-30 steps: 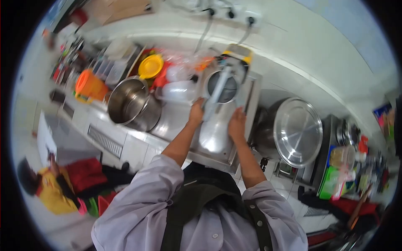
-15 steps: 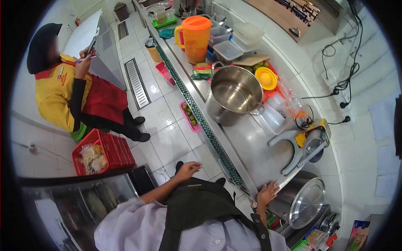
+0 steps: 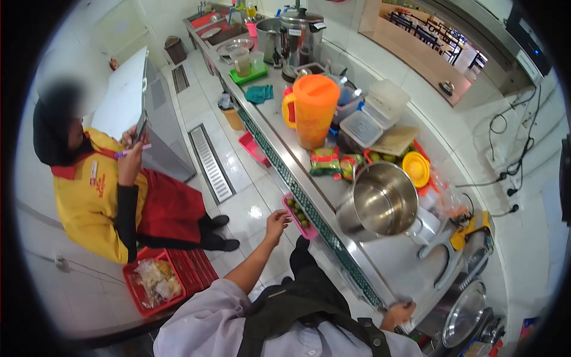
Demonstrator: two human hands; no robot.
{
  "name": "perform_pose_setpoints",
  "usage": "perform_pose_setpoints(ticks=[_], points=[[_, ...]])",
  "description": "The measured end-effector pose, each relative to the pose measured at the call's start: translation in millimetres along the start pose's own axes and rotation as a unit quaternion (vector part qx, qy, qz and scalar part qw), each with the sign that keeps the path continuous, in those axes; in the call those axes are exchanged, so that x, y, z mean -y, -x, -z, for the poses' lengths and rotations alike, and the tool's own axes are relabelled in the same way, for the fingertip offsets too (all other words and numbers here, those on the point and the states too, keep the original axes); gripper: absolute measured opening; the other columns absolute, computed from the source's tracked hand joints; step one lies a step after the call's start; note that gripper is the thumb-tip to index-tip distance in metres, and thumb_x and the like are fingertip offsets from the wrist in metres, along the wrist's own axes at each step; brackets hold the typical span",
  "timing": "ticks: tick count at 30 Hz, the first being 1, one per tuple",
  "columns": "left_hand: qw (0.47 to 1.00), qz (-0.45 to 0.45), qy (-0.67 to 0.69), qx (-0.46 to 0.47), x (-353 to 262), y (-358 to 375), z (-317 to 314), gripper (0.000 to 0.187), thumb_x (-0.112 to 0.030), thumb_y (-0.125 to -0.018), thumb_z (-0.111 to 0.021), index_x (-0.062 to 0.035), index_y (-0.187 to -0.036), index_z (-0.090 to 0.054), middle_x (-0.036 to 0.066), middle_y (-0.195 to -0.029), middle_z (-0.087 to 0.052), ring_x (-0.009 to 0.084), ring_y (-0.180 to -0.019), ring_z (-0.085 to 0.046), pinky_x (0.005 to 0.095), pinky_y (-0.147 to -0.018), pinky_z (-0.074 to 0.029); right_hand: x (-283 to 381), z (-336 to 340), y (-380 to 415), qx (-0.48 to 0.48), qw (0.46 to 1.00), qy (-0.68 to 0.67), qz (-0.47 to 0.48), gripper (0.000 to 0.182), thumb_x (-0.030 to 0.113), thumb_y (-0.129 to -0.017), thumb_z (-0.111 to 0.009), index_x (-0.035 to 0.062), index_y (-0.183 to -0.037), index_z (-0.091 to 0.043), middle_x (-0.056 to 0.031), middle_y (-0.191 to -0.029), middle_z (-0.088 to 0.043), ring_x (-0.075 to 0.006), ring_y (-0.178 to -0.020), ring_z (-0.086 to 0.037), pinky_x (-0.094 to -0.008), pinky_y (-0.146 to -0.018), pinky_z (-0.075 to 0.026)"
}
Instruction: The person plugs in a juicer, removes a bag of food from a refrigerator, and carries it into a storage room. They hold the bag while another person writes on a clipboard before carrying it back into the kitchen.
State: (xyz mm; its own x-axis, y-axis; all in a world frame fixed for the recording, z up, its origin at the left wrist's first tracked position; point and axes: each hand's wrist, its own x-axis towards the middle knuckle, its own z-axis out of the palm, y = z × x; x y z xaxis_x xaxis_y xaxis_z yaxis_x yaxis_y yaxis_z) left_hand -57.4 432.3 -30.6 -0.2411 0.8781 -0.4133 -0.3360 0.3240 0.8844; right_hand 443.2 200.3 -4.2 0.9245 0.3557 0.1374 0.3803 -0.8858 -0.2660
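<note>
My left hand (image 3: 278, 225) hangs over the floor with its fingers loosely apart and nothing in them. Just beyond it, a pink basket (image 3: 299, 217) of green limes sits low beside the counter. My right hand (image 3: 401, 314) rests at the near corner of the steel counter (image 3: 372, 262), fingers somewhat bent, with no object visible in it. A big steel pot (image 3: 385, 199), without a lid and with nothing visible inside, stands on the counter ahead of that hand. Right of my right hand is a large lidded steel pot (image 3: 464, 312).
An orange pitcher (image 3: 315, 113), plastic containers (image 3: 363, 129) and a yellow citrus juicer (image 3: 416, 169) stand on the counter. A grey and yellow appliance (image 3: 470, 232) is at right. A person (image 3: 101, 178) in a yellow shirt stands left, behind a red crate (image 3: 153, 282).
My view has swung, showing more of the far counter. My left hand has come nearer the lime basket. On the counter edge, my right hand's fingers look more bent than before.
</note>
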Motion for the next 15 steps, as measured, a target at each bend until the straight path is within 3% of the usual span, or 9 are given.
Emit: perform_pose_setpoints(ticks=[2,4,6,8,10,12,14,15], points=[[0.999,0.045,-0.002,0.01,3.0,-54.7,-7.7,0.018,-0.014,-0.09,-0.051,-0.0078,-0.106,-0.058,0.004,-0.094,-0.064,0.0145,-0.083,-0.062,0.0269,-0.067,-0.047,-33.3,-35.0,-12.3,-0.079,0.995,-0.031,0.054,0.04,0.02,-0.083,-0.047,0.0123,-0.121,-0.055,-0.008,-0.124,-0.056,-0.0267,-0.112,-0.054,-0.0405,-0.096,-0.035],[0.991,0.052,-0.116,0.052,10.8,-95.6,-6.7,0.019,-0.013,-0.088,-0.053,-0.0062,-0.106,-0.059,0.004,-0.094,-0.064,0.0164,-0.082,-0.063,0.0291,-0.067,-0.048,-46.7,-46.0,-17.4,-0.09,0.987,-0.104,0.08,0.035,0.015,-0.084,-0.05,0.01,-0.118,-0.056,-0.0111,-0.118,-0.06,-0.0274,-0.107,-0.058,-0.0371,-0.092,-0.04],[0.945,0.004,-0.297,0.139,62.1,-149.2,23.0,0.028,-0.026,-0.085,-0.058,-0.0049,-0.102,-0.062,0.01,-0.094,-0.066,0.0213,-0.081,-0.064,0.0338,-0.072,-0.049,-94.8,-89.1,-39.8,-0.138,0.967,-0.173,0.127,0.032,0.009,-0.086,-0.046,0.0024,-0.117,-0.054,-0.0136,-0.111,-0.061,-0.0287,-0.103,-0.059,-0.0379,-0.091,-0.043],[0.796,-0.021,-0.526,0.299,46.1,-161.3,44.7,0.039,-0.023,-0.081,-0.062,-0.003,-0.115,-0.058,0.014,-0.103,-0.066,0.0316,-0.093,-0.063,0.0384,-0.082,-0.049,-23.5,-85.3,-26.2,-0.104,0.968,-0.181,0.141,0.032,0.009,-0.086,-0.047,0.0026,-0.117,-0.054,-0.0136,-0.111,-0.061,-0.0286,-0.103,-0.059,-0.0378,-0.091,-0.043],[0.669,0.042,-0.617,0.413,22.2,-178.5,72.7,0.046,-0.029,-0.078,-0.065,-0.0044,-0.116,-0.059,0.02,-0.106,-0.064,0.033,-0.1,-0.061,0.0393,-0.087,-0.047,35.2,-92.4,-33.1,-0.037,0.963,-0.189,0.186,0.032,0.01,-0.086,-0.047,0.0029,-0.117,-0.055,-0.0136,-0.111,-0.062,-0.0285,-0.103,-0.059,-0.0375,-0.09,-0.043],[0.685,0.089,-0.619,0.374,-1.1,-209.0,108.2,0.047,-0.031,-0.076,-0.067,-0.0054,-0.116,-0.061,0.021,-0.107,-0.063,0.032,-0.102,-0.06,0.0394,-0.09,-0.046,108.1,-106.2,-39.4,0.033,0.95,-0.197,0.242,0.032,0.01,-0.086,-0.048,0.0032,-0.117,-0.055,-0.0136,-0.111,-0.062,-0.0283,-0.103,-0.059,-0.0372,-0.09,-0.043],[0.778,0.079,-0.583,0.22,1.1,-254.4,155.2,0.046,-0.03,-0.076,-0.069,-0.0059,-0.115,-0.061,0.019,-0.102,-0.066,0.0302,-0.098,-0.062,0.0383,-0.087,-0.048,183.7,-113.1,-38.6,0.098,0.93,-0.197,0.294,0.032,0.01,-0.086,-0.049,0.0035,-0.117,-0.055,-0.0136,-0.111,-0.062,-0.0282,-0.103,-0.059,-0.037,-0.089,-0.044],[0.83,0.14,-0.52,0.146,-23.4,-272.2,161.1,0.042,-0.025,-0.075,-0.069,-0.0038,-0.112,-0.062,0.019,-0.107,-0.064,0.0308,-0.099,-0.062,0.0384,-0.088,-0.048,221.1,-118.3,-41.5,0.127,0.918,-0.19,0.323,0.032,0.01,-0.086,-0.049,0.0037,-0.117,-0.055,-0.0136,-0.111,-0.062,-0.0281,-0.103,-0.059,-0.0368,-0.089,-0.044]])
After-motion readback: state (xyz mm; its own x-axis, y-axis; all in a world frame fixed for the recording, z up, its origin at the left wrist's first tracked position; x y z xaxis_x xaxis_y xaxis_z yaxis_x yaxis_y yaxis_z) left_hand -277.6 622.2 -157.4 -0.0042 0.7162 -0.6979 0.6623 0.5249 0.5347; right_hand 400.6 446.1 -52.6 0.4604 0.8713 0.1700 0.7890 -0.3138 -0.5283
